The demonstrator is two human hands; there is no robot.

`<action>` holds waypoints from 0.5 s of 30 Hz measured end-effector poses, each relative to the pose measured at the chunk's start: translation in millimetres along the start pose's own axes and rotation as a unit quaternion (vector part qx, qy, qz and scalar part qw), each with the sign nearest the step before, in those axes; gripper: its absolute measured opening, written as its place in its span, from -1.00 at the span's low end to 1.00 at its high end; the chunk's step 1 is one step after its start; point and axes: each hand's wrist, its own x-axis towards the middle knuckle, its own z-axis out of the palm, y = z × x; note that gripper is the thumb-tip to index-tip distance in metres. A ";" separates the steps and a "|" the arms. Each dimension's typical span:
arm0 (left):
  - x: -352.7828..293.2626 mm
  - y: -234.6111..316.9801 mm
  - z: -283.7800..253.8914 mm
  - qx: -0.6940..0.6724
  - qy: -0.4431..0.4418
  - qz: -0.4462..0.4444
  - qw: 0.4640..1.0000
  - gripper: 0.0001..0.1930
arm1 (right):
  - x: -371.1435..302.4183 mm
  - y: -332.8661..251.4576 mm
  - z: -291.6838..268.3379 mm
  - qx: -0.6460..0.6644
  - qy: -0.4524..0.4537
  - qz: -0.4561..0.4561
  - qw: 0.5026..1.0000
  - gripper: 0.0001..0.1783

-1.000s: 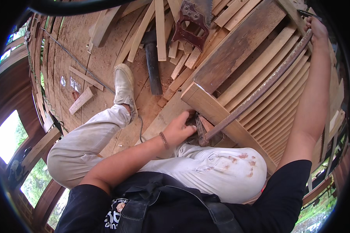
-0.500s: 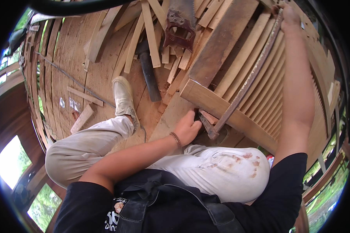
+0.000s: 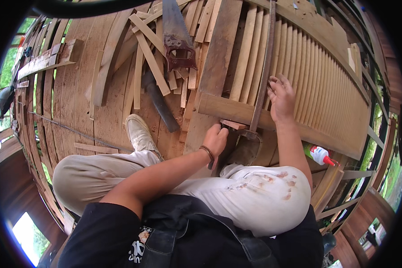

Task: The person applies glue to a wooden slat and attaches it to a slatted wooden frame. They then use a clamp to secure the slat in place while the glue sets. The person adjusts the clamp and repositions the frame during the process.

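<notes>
A long rusty bar clamp (image 3: 265, 62) lies across a wooden louvred panel (image 3: 299, 128), which has many slanted slats in a frame. My left hand (image 3: 215, 142) is closed around the clamp's handle at the near end; a dark end of it sticks out below my fist. A small reddish wood block (image 3: 233, 124) sits between the clamp's near jaw and the panel's near rail. My right hand (image 3: 282, 98) hovers just right of the bar over the slats, fingers loosely bent and apart, holding nothing. The clamp's far end runs out of view.
A handsaw (image 3: 179, 52) with a dark red handle lies on loose wood strips (image 3: 152, 62). Beside them is a dark-handled hammer-like tool (image 3: 161, 105). A white glue bottle (image 3: 319, 155) with a red cap lies right of my knee, on the plank floor (image 3: 78, 89).
My right hand has left the bar's far end and come back toward me, over the near slats. My left hand stays at the clamp's near end. The view has shifted right.
</notes>
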 end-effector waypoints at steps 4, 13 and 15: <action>9.2 11.7 0.0 0.005 0.002 0.006 1.000 -0.81 | -5.8 -10.2 4.5 -0.134 -0.042 0.070 0.988 -0.29; -28.5 107.9 -42.3 0.471 -0.137 0.019 0.871 -0.54 | 0.7 9.2 15.7 -0.245 -0.043 -0.111 0.962 -0.54; -36.2 151.9 -59.6 0.492 -0.126 0.033 0.861 -0.55 | -1.5 10.6 20.7 -0.273 -0.021 -0.143 0.951 -0.55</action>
